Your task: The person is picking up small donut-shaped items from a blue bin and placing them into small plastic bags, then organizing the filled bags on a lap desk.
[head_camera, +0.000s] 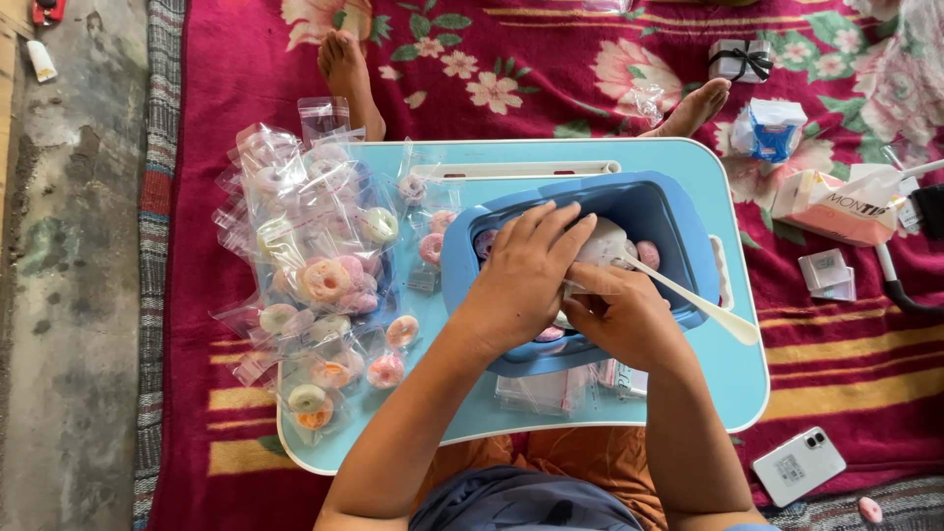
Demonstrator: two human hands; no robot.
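Rug: a red flowered rug (pixel 551 69) covers the floor, with the person's bare feet stretched out past the far edge of the bench.
Bench: a low light-blue bench (pixel 688 162) stands over the person's lap and carries everything being handled.
Tub: a blue plastic tub (pixel 678 211) sits right of centre on the bench, directly ahead of both hands, with pink ring-shaped sweets in its bottom.
Bag pile: a heap of filled clear bags (pixel 315 275), each with pastel ring sweets, lies on the bench's left side, well apart from the tub.
Left hand: the left hand (pixel 521 275) reaches over the tub's near rim, palm down, fingers curled around a small clear bag (pixel 602 241).
Right hand: the right hand (pixel 621 315) is closed around a white spoon (pixel 688 295) and pinches the bag's edge.
Spoon axis: the long handle runs from the bag out to the right and toward the person.
Nearer hand: both touch the bag; the left covers more of it.
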